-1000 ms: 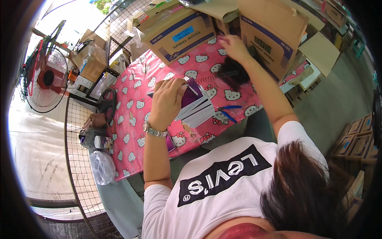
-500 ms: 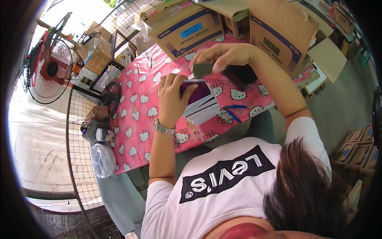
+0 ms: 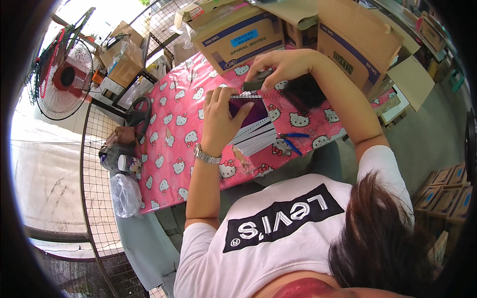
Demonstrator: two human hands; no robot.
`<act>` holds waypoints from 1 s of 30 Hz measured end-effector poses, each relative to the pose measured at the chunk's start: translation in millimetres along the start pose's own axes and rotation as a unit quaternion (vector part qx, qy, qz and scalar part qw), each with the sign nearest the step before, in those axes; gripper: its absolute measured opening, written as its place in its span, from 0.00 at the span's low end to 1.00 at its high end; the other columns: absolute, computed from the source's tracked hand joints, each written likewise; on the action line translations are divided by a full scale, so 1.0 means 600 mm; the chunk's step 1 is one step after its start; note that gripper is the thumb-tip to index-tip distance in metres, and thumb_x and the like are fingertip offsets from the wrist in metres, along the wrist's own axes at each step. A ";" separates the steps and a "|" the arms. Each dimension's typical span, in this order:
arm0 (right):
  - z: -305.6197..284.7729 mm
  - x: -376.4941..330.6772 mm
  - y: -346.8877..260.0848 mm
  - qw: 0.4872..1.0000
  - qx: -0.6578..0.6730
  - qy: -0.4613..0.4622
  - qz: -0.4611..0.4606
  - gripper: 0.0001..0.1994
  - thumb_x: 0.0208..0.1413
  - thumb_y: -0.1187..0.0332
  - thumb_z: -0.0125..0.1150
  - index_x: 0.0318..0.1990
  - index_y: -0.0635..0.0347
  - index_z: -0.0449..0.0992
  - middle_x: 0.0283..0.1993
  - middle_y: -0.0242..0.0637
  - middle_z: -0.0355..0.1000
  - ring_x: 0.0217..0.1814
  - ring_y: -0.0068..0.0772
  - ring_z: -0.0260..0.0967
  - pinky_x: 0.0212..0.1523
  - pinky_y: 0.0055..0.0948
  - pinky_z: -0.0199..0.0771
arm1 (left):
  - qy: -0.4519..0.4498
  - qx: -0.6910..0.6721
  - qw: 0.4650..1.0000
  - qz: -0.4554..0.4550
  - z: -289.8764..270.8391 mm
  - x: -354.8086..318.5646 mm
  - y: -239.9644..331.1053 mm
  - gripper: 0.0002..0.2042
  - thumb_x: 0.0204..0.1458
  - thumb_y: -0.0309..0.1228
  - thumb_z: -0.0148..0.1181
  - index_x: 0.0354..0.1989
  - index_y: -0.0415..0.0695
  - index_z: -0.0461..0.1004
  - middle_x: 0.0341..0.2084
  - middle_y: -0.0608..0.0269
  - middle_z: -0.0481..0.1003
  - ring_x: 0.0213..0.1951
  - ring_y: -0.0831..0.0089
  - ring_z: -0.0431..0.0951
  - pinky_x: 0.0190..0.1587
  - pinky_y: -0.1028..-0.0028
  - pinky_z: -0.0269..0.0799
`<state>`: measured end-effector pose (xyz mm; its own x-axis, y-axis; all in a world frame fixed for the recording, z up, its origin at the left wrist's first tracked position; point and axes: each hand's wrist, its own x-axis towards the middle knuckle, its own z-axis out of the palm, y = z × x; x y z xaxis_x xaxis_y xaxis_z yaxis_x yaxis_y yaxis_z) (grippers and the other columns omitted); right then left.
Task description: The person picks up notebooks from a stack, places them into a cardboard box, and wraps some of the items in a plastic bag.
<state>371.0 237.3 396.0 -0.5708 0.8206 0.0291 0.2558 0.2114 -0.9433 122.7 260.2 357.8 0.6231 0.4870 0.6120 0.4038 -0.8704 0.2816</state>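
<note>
A small notebook (image 3: 252,113) with a dark purple cover lies on the table, its punched top edge facing away from me. My left hand (image 3: 221,111) grips it, fingers over the top left corner and thumb on the cover. A thin reddish wire coil (image 3: 271,95) sticks out to the right from that punched edge. My right hand (image 3: 278,69) pinches a dark grey-green block (image 3: 254,85) at the coil and top edge. Loose punched sheets (image 3: 256,138) fan out on the near side of the notebook. Blue-handled pliers (image 3: 293,141) rest to their right.
A dark bundle (image 3: 304,93) lies under my right forearm. Cardboard boxes (image 3: 241,42) stand along the far edge, with an open carton (image 3: 353,44) at right. A tape dispenser (image 3: 139,113), a jar (image 3: 127,163) and a plastic bag (image 3: 125,194) sit at left. A fan (image 3: 64,77) stands beyond.
The block in my right hand has moved slightly up and stays by the top edge. Less coil shows to the right of the notebook. My left hand keeps its hold; the whole view has shifted slightly.
</note>
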 end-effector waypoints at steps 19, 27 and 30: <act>-0.006 0.058 0.002 0.999 -0.019 -0.016 -0.023 0.17 0.52 0.64 0.62 0.49 0.60 0.75 0.44 0.28 0.70 0.49 0.18 0.67 0.50 0.23 0.66 | -0.089 -0.155 0.967 -0.179 -0.041 -0.006 -0.065 0.12 0.51 0.22 0.63 0.43 0.39 0.70 0.35 0.63 0.72 0.35 0.78 0.74 0.33 0.78 0.70; -0.001 0.080 0.010 0.992 0.103 -0.045 -0.065 0.20 0.52 0.62 0.63 0.51 0.59 0.75 0.43 0.26 0.72 0.45 0.17 0.67 0.45 0.24 0.68 | -0.081 -0.209 0.957 -0.182 -0.031 -0.018 -0.084 0.14 0.53 0.21 0.61 0.47 0.38 0.67 0.34 0.63 0.72 0.30 0.79 0.74 0.32 0.79 0.72; 0.003 0.086 0.030 0.996 0.073 -0.022 -0.050 0.21 0.52 0.59 0.63 0.50 0.63 0.76 0.43 0.32 0.74 0.47 0.23 0.69 0.48 0.26 0.69 | -0.083 -0.217 0.951 -0.203 -0.033 -0.015 -0.077 0.14 0.53 0.20 0.60 0.47 0.38 0.67 0.33 0.64 0.73 0.30 0.79 0.74 0.33 0.80 0.71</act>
<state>345.0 282.5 380.2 -0.6224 0.7743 0.1143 0.0818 0.2097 -0.9743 85.5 294.6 354.0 0.5865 0.7627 0.2725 0.3411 -0.5378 0.7710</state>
